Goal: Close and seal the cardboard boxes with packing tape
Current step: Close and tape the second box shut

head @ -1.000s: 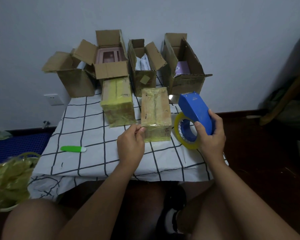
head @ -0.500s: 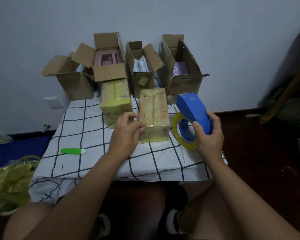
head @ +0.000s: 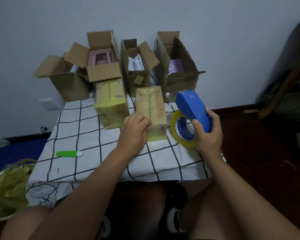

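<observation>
Hands work side by side: left hand (head: 135,130) curls on the near left corner of the taped box (head: 151,112), long axis running away from the person; right hand (head: 208,130) grips the blue tape dispenser (head: 191,108) just right of it, above the checked table (head: 73,129); four open boxes (head: 177,66) wait by the wall

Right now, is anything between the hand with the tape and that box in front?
Nothing visible. The tape dispenser in the right hand hangs just right of the taped box, which the left hand touches.
</observation>
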